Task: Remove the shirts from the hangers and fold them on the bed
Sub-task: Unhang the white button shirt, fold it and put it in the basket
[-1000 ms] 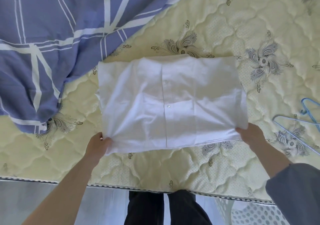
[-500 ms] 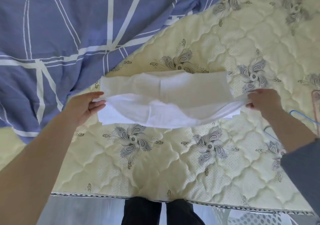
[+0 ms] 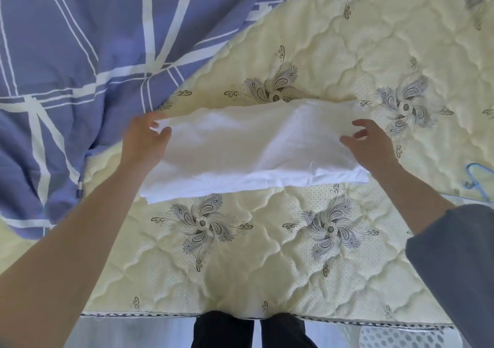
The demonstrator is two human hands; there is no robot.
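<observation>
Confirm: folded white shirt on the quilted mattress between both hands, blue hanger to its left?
No. The head view shows the blue hanger to the right of the white shirt, at the frame edge. The rest holds: the shirt lies folded on the quilted mattress between the left hand and right hand.

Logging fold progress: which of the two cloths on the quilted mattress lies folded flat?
The white shirt, a neat folded band between the left hand and right hand; the blue cover with white stripes lies loosely rumpled at the left.
</observation>
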